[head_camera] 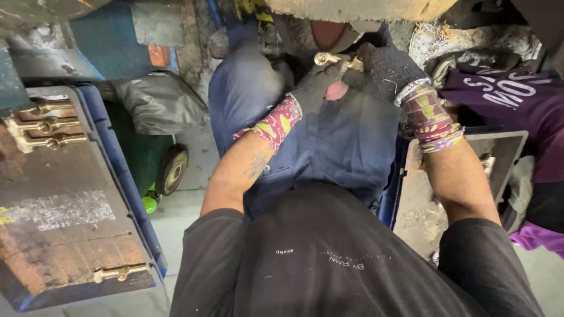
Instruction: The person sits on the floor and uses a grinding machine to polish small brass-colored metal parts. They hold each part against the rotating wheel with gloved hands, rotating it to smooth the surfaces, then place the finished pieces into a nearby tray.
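Observation:
Both my hands wear dark knit gloves with patterned cuffs and meet above my lap. My left hand (316, 87) and my right hand (385, 71) are closed together on one small brass fitting (329, 58), whose shiny end sticks out to the left between the fingers. The fitting is held close to the edge of a worn grinding wheel (352, 8) at the top of the view. My blue trousers (329, 141) lie beneath the hands.
A worn board (64, 217) on a blue crate at left carries three brass fittings (44, 124) at its far end and one (120, 272) near its front. A black bag (161, 103), a small wheel (172, 169), a tray (499, 152) and purple cloth (517, 97) surround me.

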